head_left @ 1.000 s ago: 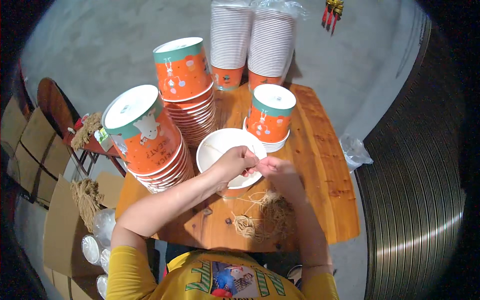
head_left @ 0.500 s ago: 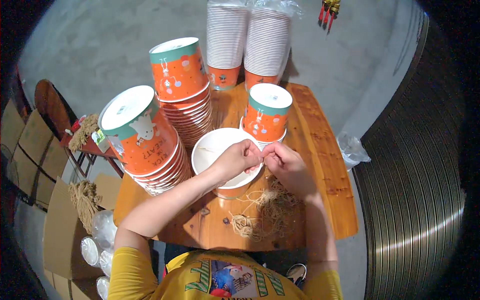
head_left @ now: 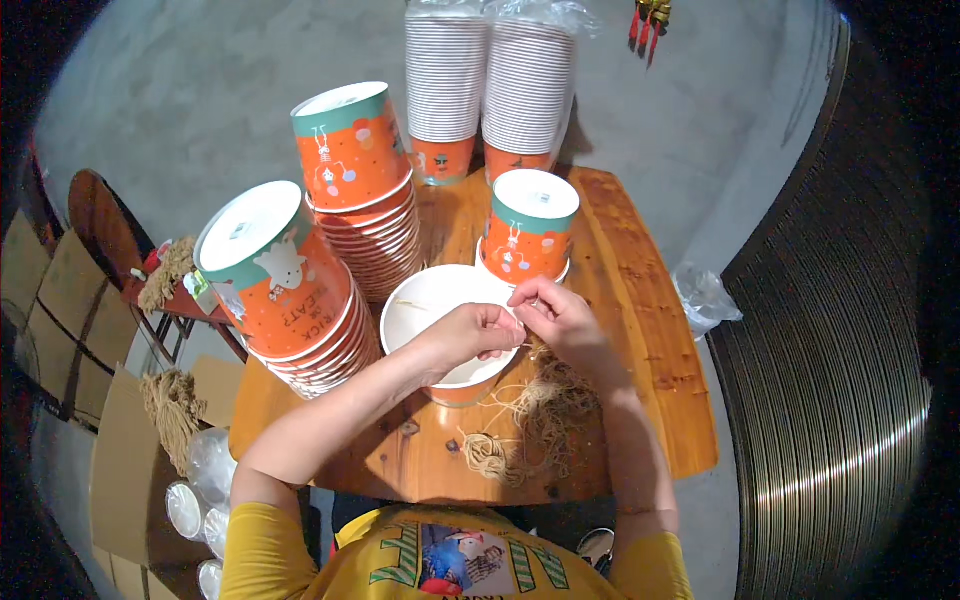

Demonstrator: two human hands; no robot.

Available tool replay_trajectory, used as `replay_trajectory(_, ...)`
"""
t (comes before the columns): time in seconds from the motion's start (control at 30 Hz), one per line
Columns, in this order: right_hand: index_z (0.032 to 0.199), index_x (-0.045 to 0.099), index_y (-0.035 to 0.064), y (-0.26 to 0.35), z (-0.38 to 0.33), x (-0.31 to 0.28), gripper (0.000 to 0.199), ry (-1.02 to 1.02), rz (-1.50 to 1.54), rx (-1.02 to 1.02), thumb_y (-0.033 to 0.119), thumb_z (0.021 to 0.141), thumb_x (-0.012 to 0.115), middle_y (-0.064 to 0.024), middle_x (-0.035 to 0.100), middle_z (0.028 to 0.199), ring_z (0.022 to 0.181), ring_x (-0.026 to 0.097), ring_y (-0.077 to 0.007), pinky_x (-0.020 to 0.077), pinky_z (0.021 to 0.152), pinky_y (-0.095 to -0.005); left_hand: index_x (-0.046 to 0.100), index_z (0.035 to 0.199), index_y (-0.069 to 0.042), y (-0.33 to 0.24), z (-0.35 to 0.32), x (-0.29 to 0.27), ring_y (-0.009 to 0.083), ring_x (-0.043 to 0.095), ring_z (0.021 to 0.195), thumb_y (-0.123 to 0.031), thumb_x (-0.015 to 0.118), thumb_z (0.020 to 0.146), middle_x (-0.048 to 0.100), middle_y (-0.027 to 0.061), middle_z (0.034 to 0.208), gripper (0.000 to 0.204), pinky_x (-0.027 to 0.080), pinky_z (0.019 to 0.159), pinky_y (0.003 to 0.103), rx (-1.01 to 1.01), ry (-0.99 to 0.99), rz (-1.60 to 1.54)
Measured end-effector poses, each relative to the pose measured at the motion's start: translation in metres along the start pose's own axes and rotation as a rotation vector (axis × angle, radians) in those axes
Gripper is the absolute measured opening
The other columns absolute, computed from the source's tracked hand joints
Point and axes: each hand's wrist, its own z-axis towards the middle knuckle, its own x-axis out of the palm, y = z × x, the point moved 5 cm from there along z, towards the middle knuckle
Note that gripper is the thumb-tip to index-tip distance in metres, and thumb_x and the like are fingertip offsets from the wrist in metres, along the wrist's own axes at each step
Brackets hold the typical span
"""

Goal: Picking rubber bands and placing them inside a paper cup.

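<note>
Above the front rim of an upright, open white-lined paper bucket [head_left: 405, 320], my two hands meet with pinched fingertips. A thin tan string [head_left: 531, 346] shows at the fingers, though most of it is hidden. My left hand [head_left: 478, 332] reaches across the bucket's mouth, closed on the string. Just right of it, my right hand [head_left: 556, 318] is closed too, thumb against forefinger. Inside the bucket lies a short pale strand [head_left: 412, 304]. Below my right hand, a loose tangle of tan string [head_left: 545, 410] spreads over the wooden table [head_left: 660, 400].
Upside-down orange bucket stacks stand at the left [head_left: 290, 290], behind it [head_left: 355, 165] and right of centre [head_left: 530, 240]. Two tall plastic-wrapped stacks [head_left: 445, 90] rise at the back. Cardboard boxes [head_left: 125, 470] and a string bundle [head_left: 172, 410] sit lower left; a ribbed shutter [head_left: 830, 400] flanks the right.
My right hand has shifted slightly left and up, its fingertips now just above the left hand's. The left hand has dipped a little. The whole view has tilted slightly.
</note>
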Motion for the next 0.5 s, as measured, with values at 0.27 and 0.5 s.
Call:
replay_trajectory(0.27, 0.088, 0.056, 0.0035, -0.007, -0.030, -0.007, 0.010, 0.041, -0.223, -0.281, 0.000, 0.078, 0.059, -0.0032, 0.049, 0.088, 0.075, 0.048, -0.0086, 0.0417, 0.065, -0.0220, 0.061, 0.091, -0.006, 0.006, 0.000, -0.003, 0.0024, 0.048, 0.062, -0.017, 0.061, 0.088, 0.056, -0.0048, 0.074, 0.011, 0.037, 0.054, 0.015, -0.074, 0.057, -0.102)
replay_trajectory(0.5, 0.091, 0.056, 0.0060, -0.010, -0.036, -0.006, 0.020, -0.065, -0.186, -0.338, 0.000, 0.074, 0.065, -0.0064, 0.049, 0.097, 0.083, 0.052, -0.0150, 0.0456, 0.073, -0.0264, 0.061, 0.088, -0.004, 0.002, -0.001, -0.002, 0.0018, 0.049, 0.062, -0.013, 0.062, 0.087, 0.057, -0.0036, 0.074, 0.009, 0.038, 0.053, 0.015, -0.128, 0.057, -0.201)
